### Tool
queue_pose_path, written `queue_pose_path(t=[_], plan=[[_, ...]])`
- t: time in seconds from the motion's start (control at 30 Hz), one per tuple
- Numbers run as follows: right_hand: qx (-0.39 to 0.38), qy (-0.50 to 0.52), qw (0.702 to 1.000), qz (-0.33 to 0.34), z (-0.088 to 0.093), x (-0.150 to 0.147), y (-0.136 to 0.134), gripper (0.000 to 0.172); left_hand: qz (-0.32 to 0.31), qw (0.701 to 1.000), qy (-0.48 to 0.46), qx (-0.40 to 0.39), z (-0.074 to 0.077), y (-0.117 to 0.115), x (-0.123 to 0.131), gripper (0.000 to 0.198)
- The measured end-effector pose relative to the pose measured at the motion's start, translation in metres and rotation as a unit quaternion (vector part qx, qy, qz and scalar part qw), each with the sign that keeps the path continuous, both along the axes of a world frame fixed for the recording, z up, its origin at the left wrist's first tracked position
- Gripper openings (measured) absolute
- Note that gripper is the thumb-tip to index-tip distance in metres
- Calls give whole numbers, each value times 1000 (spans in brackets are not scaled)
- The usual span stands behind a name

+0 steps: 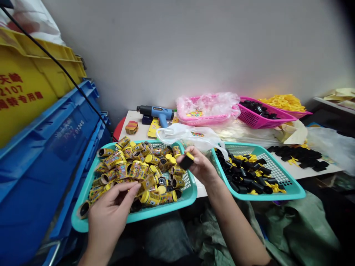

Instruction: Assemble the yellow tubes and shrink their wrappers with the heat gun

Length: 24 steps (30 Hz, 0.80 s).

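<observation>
Nearest, left hand (111, 208): my grip is hovering narrow by wrapped jars (121, 171); whether it's holding one, I cannot tell.
Right hand (203, 169): I'm pinching a black container (186, 162), yellow end uppermost, right of and beyond my left hand.

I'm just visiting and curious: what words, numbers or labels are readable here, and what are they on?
"天崎", in red on the yellow crate
"2107", below it; the picture's edge may cut off more
"转专用箱", lowest on that crate
"01345", on the blue crate; its other white marks are too blurred
Too small or blurred to read: the labels on the little yellow tubs, the heat gun's badge, the white plastic bag's colourful print.
</observation>
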State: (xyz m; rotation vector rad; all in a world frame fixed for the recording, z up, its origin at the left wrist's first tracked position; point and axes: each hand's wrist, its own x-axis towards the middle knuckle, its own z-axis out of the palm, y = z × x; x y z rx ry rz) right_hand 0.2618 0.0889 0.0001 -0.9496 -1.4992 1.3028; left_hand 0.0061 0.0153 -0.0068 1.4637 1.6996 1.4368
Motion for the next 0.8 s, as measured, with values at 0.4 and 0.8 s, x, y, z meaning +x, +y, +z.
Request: queue_pose_path(t=[0.4, 0.8], plan=[[-110, 9, 992, -64, -12, -85, -69, 42, -16, 972, -217, -92, -6, -4, 3, 34], [478, -209, 837, -165, -14, -63, -62, 15, -82, 989, 107, 59, -21, 6, -11, 28]])
